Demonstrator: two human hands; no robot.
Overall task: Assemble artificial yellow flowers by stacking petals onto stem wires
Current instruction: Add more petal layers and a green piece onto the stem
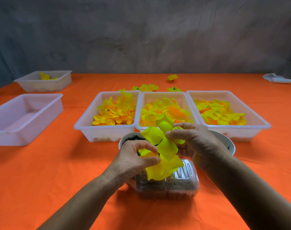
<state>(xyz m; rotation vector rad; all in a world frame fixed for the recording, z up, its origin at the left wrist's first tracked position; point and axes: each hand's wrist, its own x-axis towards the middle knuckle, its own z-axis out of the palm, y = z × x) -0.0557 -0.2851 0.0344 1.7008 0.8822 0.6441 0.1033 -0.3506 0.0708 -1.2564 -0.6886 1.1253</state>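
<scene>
Your left hand's fingers [145, 144] curl around the lower yellow petals [164, 156] and the dark stem wire [158, 153]; your right hand [195, 143] pinches the upper petal edge. The flower hangs over the clear container [182, 185] near the table's [58, 171] front edge, its wire running roughly upright between both hands. Petals hide most of the wire, so its tip can't be made out.

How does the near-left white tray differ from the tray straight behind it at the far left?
The near-left tray appears empty, while the far-left tray holds a few yellow petals. The near-left tray stands closer to the person and looks larger in the view; the far-left tray stands near the table's back edge. Both are white translucent plastic rectangles resting on the orange tablecloth.
</scene>
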